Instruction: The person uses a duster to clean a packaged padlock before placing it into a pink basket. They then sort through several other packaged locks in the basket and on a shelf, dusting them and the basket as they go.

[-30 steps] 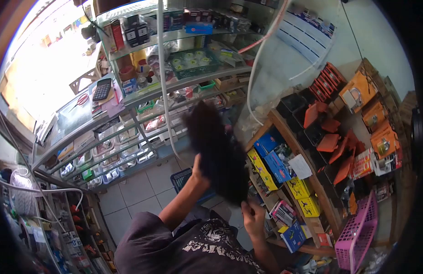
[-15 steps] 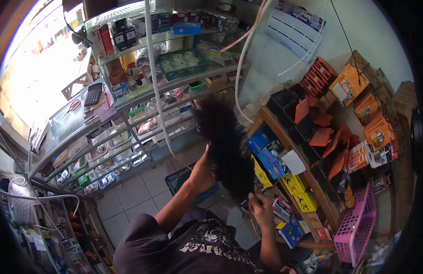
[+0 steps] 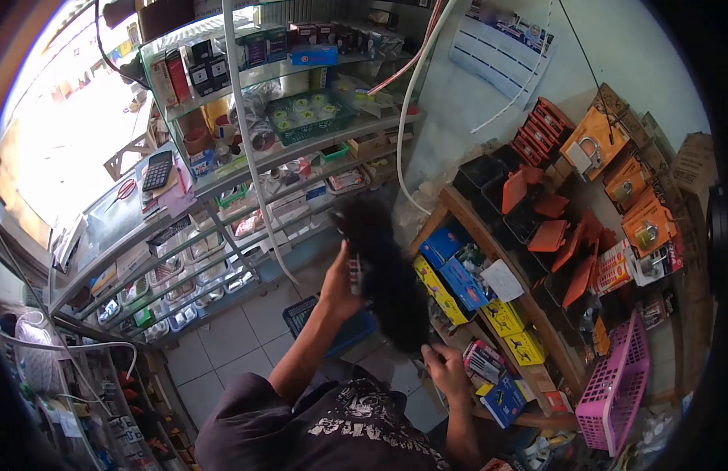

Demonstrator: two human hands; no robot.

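A black, bushy duster (image 3: 391, 290) fills the middle of the view, slanting from upper left to lower right. My left hand (image 3: 340, 281) is closed on its left side, with the fingers partly hidden behind the dark fluff. At the lower right end of the duster, my right hand (image 3: 446, 369) pinches its tip. No handle can be made out. Below the duster, on the tiled floor, a dark blue basket (image 3: 301, 318) is partly covered by my left arm.
Glass shelves (image 3: 262, 74) with boxed goods stand ahead. A calculator (image 3: 157, 170) and red-handled scissors (image 3: 122, 192) lie on the counter at left. To the right is a wooden rack with black bins, orange padlock packs (image 3: 647, 224) and a pink basket (image 3: 607, 400). A white cable (image 3: 250, 141) hangs in front.
The view has shifted slightly. The duster has tilted a little, its lower end moving left and down with my right hand. My left hand has shifted slightly up and left.
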